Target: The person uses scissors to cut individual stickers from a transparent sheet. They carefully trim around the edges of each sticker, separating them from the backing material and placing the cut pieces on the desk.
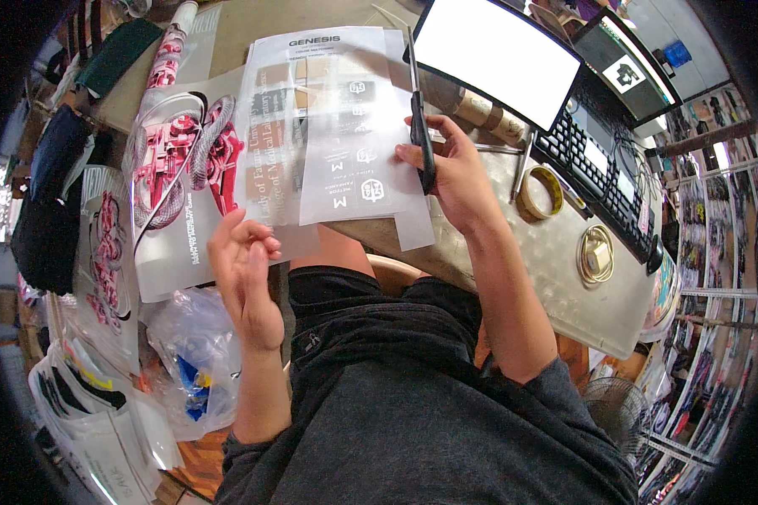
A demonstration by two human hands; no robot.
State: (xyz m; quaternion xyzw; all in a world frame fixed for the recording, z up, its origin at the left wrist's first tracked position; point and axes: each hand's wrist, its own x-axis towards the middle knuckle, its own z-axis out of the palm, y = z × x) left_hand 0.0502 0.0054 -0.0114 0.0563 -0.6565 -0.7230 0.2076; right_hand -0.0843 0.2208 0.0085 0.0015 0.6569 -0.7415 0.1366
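Note:
My right hand [461,183] grips a pair of scissors [424,147] by the black handles, their blades pointing away from me. They stand along the right edge of a stack of translucent printed sheets [320,202] with dark lettering and small logos. My left hand [251,273] is empty, fingers loosely curled and apart, just off the near left corner of those sheets. Beneath and left of it lies a larger printed film [162,261] with red and grey mechanical artwork. Its far end runs up to a rolled piece [170,50] with similar print.
Right of the sheets stand a bright white screen [493,59], a dark monitor [640,63] and a black keyboard [585,151]. A tape roll [541,192] and a coiled white cable [596,257] lie on the table [564,295]. A clear plastic bag [177,337] hangs at left.

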